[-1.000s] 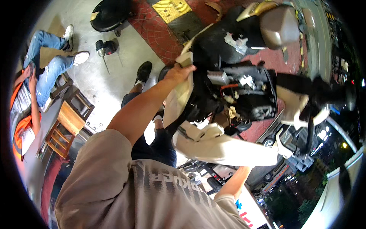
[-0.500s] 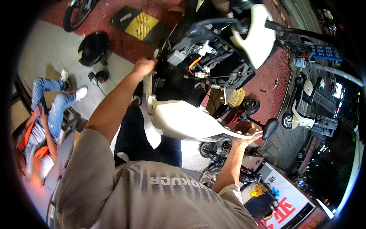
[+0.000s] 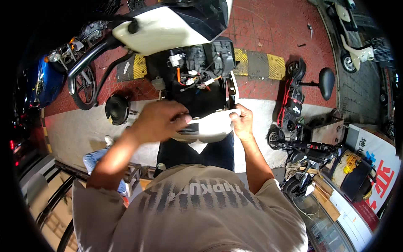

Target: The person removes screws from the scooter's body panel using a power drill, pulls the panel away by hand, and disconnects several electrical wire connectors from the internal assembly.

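Observation:
A white curved scooter panel (image 3: 212, 127) lies level in front of my body, with a dark rectangular patch on its left part. My right hand (image 3: 243, 122) grips its right corner, thumb against the near face. Over the left end is my left hand (image 3: 157, 121), its fingers bent but apart; they are slightly blurred, and whether they touch the panel is hard to see. Just beyond the panel, the scooter's uncovered front shows a wiring bundle (image 3: 195, 79) with orange wires and white connectors. Above that is the scooter's white and black front bodywork (image 3: 168, 29).
A round black part (image 3: 117, 109) sits on the pale floor at left. To the right stand a red and black kick scooter (image 3: 289, 101) and a black saddle (image 3: 326, 84). Part of a seated person's leg (image 3: 95, 159) shows at lower left. A yellow-black ramp (image 3: 262, 65) crosses behind.
The view has turned, and the panel now lies straight across before me. My left hand has left the panel's far end and come nearer; my right hand still holds the other end.

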The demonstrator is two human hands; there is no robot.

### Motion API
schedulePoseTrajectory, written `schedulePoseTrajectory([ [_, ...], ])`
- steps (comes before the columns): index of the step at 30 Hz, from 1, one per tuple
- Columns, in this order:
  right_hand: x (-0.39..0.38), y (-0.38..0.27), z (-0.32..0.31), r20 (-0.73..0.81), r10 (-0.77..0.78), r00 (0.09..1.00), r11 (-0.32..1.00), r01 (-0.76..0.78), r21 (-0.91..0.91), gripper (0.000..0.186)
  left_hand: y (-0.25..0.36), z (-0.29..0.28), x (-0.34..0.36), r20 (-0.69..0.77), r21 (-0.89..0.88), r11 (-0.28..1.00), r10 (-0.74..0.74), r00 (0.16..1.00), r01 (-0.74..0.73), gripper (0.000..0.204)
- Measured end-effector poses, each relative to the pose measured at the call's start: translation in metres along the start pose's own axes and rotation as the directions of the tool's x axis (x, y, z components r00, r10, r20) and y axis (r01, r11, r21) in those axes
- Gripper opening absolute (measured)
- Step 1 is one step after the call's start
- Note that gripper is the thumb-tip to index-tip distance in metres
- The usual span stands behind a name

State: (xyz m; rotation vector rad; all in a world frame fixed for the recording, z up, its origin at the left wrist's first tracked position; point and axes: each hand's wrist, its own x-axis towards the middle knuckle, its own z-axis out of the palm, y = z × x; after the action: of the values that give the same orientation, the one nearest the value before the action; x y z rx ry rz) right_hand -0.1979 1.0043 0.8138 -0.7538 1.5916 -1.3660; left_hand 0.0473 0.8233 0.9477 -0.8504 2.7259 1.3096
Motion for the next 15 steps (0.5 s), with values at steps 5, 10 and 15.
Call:
schedulePoseTrajectory([
  [5,0.023,0.009,-0.029,0.395,-0.067,0.916,0.972,0.149,-0.180,0.059,0.062,0.064,0.011,-0.158,0.147,0.958,-0.224,0.962,0.247,0.029],
  [10,0.114,0.000,-0.069,0.732,0.126,0.670,0.957,0.112,-0.268,0.047,0.070,0.090,0.027,-0.325,0.244,0.946,-0.129,0.937,0.215,0.024],
  [15,0.200,0.077,-0.009,0.708,0.529,0.467,0.669,0.284,-0.687,0.059,0.076,0.086,0.045,-0.317,0.232,0.957,-0.093,0.944,0.172,0.025],
])
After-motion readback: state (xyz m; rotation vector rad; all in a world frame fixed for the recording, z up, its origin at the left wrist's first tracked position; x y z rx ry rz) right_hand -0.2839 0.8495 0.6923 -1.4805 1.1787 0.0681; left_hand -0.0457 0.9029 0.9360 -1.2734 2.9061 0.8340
